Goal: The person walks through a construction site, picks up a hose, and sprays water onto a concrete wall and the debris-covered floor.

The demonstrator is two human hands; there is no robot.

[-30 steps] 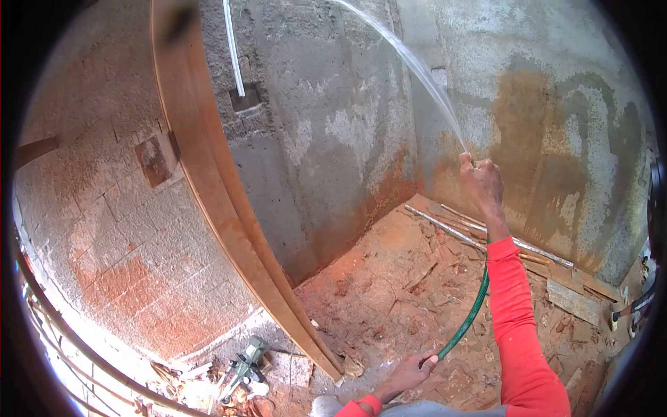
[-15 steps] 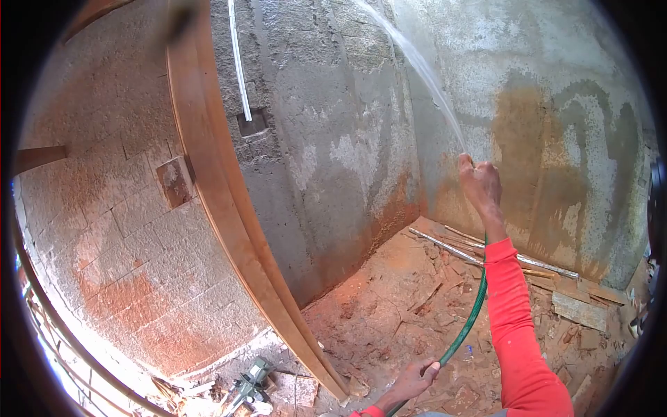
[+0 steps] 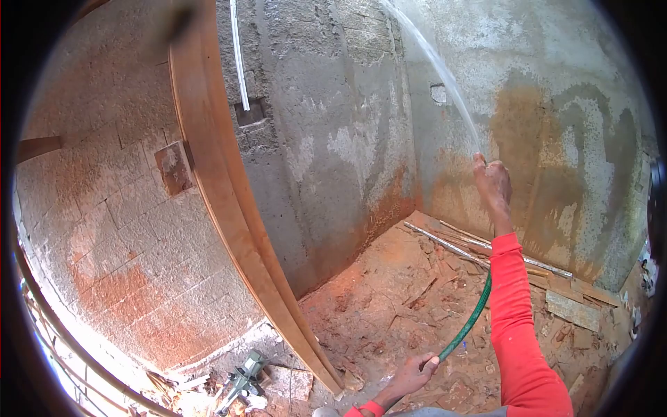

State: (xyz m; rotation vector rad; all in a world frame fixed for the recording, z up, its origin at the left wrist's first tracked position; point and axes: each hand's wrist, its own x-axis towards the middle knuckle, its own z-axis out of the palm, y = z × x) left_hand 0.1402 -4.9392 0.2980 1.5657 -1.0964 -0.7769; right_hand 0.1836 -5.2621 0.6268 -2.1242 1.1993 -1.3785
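A green garden hose curves up from the lower middle to behind my right forearm. My right hand, raised in front of the far wall, is closed around the hose's end, which the fingers hide. From it a stream of water arcs up and to the left. Lower down, my left hand is wrapped round the hose with the thumb along it. The grey plastered wall shows damp patches, and the right-hand wall has brown stains.
A wooden door frame stands left of me. Metal and wooden strips lie along the wall's foot, near broken boards. Rubble covers the reddish floor. A green power tool lies at the lower left. A white conduit hangs above a wall box.
My right hand has shifted slightly right with the hose end, and the water stream has moved right with it. My left hand keeps its hold. The view has shifted a little.
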